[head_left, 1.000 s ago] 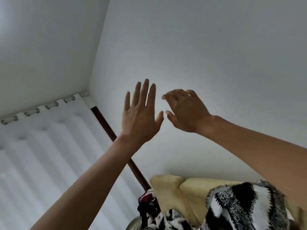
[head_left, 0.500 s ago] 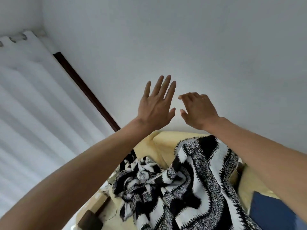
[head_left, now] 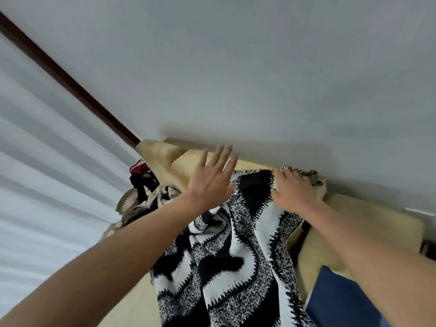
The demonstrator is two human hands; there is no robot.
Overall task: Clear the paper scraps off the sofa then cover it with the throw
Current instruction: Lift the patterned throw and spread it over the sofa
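A black-and-white patterned throw (head_left: 236, 251) hangs over the back and seat of a tan sofa (head_left: 368, 223). My left hand (head_left: 212, 182) is spread with straight fingers at the throw's upper left edge, over the sofa's back cushion. My right hand (head_left: 292, 190) lies on the throw's fringed top edge at the sofa back, fingers bent over the cloth. I cannot tell whether it grips the cloth or only presses it. No paper scraps show in view.
A white wall rises behind the sofa. White curtains (head_left: 47, 185) and a dark wooden frame (head_left: 70, 83) stand at the left. Dark clothes (head_left: 144, 180) lie beside the sofa's left end. A blue cushion (head_left: 339, 300) sits at the lower right.
The view has tipped down from the wall to the sofa. Both hands came down onto the throw at the sofa's back; the right hand now lies on its top edge.
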